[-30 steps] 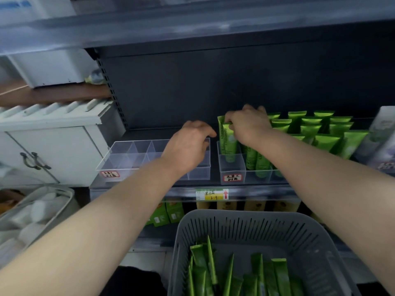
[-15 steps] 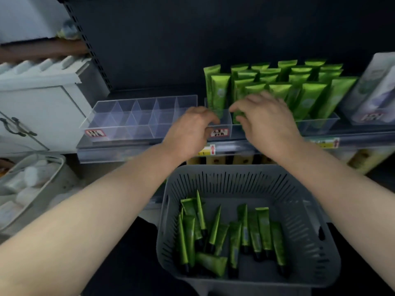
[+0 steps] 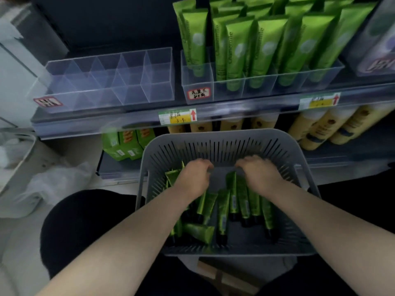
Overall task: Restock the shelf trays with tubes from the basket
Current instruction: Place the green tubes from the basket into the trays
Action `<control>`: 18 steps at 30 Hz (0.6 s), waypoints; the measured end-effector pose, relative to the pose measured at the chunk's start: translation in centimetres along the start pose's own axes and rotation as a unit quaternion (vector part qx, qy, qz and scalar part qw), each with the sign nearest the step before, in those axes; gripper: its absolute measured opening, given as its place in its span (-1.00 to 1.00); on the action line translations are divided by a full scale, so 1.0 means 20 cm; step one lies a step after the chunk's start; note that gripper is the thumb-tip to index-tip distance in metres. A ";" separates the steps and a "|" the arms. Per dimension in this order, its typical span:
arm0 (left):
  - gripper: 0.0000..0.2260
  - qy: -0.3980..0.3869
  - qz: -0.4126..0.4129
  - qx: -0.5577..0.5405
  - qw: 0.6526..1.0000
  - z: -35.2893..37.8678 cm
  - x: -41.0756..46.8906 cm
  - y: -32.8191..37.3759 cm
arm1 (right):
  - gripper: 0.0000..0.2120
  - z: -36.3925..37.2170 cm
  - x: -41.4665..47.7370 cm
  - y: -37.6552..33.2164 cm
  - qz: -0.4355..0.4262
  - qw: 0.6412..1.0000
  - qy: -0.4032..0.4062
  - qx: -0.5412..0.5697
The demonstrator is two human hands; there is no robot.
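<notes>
The fingers of both hands are curling down and away from the camera, so the backs of the hands are hiding whatever lies beneath them, and blur is softening the knuckles; whether either hand is gripping a tube cannot be told. The left hand (image 3: 193,178) is covering the crimped ends of several green tubes (image 3: 222,212) at the left of the grey slotted basket (image 3: 215,135). The right hand (image 3: 259,174) is reaching over the tubes at the right, its wrist crossing near the basket's right wall. Both forearms are coming in from the bottom corners, palms down, the hands near each other but apart. The tubes are lying loose on the basket floor, some overlapping, with black caps mostly pointing towards the person.

On the shelf above, a clear tray (image 3: 263,82) is holding upright tubes (image 3: 235,52) whose tops are running out of the frame. Its handwritten label (image 3: 198,94) is too blurred to read. A clear divided tray (image 3: 111,82) is sitting just beside it on the left. A pale box (image 3: 376,50) at far right is being cut off by the edge. Yellow bottles (image 3: 320,127) and green boxes (image 3: 123,142) on the lower shelf are showing only partly behind the shelf rail (image 3: 245,112) and the basket
</notes>
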State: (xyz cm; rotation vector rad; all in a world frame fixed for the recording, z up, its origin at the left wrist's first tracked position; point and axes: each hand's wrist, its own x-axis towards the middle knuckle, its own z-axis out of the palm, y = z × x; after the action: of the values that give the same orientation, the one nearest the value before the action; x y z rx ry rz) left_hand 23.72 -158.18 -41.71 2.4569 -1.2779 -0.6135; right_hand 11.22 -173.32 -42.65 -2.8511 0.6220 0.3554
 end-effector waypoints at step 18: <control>-0.71 0.019 -0.045 -0.041 0.998 0.18 0.04 -0.11 | -0.40 0.34 0.14 -0.07 0.052 0.953 -0.149 0.260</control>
State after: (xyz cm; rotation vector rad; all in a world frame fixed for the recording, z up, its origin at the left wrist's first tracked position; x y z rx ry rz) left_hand 23.97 -157.82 -45.94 2.4586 -1.1098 -0.6250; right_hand 13.05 -171.40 -49.66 -2.2151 0.6845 0.5345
